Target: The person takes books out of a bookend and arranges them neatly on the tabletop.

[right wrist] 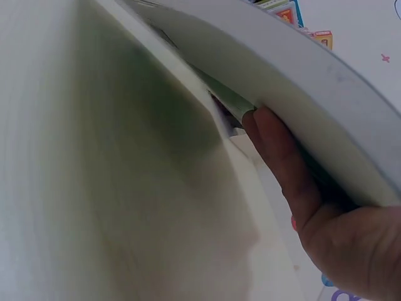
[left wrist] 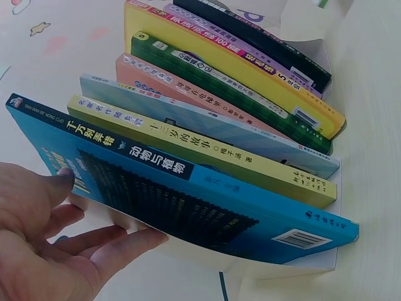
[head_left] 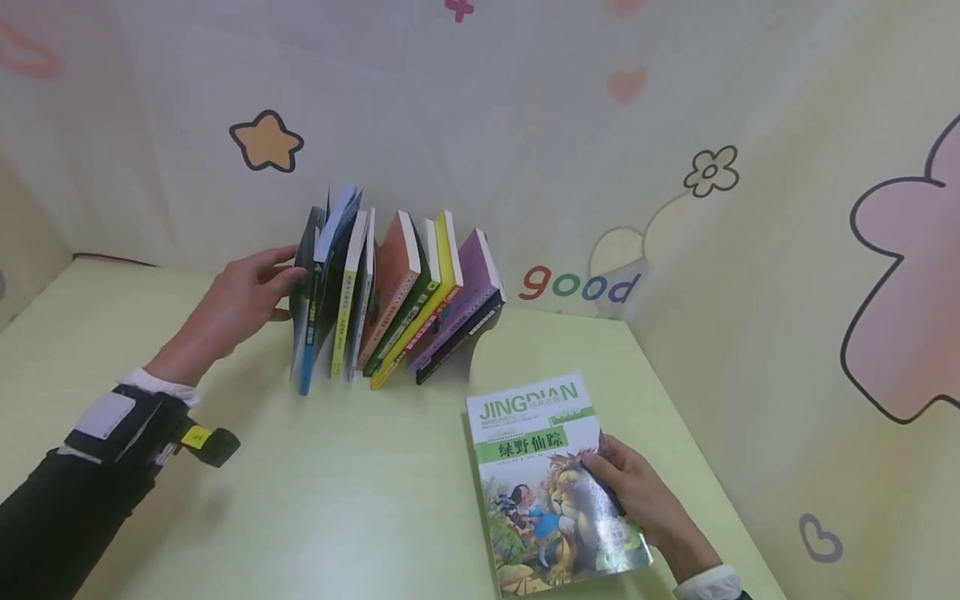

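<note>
My left hand (head_left: pixel 251 287) is at the left end of a row of books standing on the table. In the left wrist view its fingertips (left wrist: pixel 150 241) touch the outer side of a blue book (left wrist: pixel 257 204), by the white bookend (left wrist: pixel 301 271); the fingers look fairly straight. A yellow-green-spined book (left wrist: pixel 207 144) stands beside the blue one. My right hand (head_left: pixel 648 496) grips a white-and-green book (head_left: pixel 536 500) by its right edge, thumb on the front cover and the other fingers hidden beneath. A lion and a child are pictured on it. Its pages fill much of the right wrist view.
Toward the right, the row's orange (head_left: pixel 393 271), green (head_left: pixel 401 321), yellow (head_left: pixel 450 250), purple (head_left: pixel 472 271) and black books (head_left: pixel 461 342) lean rightward. Behind stands a patterned cloth wall (head_left: pixel 420 108). The pale table (head_left: pixel 337 492) extends in front of the row.
</note>
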### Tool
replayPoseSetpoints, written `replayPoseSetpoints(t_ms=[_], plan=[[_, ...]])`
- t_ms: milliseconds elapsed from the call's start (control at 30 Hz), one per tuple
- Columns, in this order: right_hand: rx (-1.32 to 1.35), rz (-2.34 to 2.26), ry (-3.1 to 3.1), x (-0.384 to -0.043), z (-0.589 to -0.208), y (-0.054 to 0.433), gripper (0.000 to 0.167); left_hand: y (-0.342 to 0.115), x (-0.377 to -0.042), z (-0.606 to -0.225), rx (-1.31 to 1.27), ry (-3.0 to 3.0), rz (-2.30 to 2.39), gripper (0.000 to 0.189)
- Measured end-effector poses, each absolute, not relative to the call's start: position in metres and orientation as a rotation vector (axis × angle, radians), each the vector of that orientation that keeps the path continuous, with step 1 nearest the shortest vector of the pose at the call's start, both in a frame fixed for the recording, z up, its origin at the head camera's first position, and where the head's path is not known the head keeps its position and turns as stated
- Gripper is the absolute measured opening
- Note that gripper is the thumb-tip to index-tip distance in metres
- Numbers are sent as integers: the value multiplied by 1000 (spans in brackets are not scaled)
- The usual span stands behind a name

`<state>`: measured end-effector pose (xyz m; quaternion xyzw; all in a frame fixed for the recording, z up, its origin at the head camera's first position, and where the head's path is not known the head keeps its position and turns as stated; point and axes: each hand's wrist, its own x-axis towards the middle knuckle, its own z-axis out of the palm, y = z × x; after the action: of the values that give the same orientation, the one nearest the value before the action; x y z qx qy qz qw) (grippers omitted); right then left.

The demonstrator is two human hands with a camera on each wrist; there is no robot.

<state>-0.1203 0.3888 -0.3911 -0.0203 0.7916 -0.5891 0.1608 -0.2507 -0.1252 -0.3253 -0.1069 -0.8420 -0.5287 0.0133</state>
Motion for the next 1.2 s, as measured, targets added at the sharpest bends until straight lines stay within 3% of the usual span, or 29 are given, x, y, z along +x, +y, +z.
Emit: replayPoseSetpoints(t_ms=[433,833,1200], plan=[[14,-1694,2258,-122,-404,385,61,-126,-251,-323,-349,-2634,-1632,60],[275,-1258,2703,-115,-408,373,33,-125,-252,-325,-332,-2642,-1640,61],[202,-870,2923,-113,-405,370,24,-126,-251,-325,-349,-2632,-1632,60]])
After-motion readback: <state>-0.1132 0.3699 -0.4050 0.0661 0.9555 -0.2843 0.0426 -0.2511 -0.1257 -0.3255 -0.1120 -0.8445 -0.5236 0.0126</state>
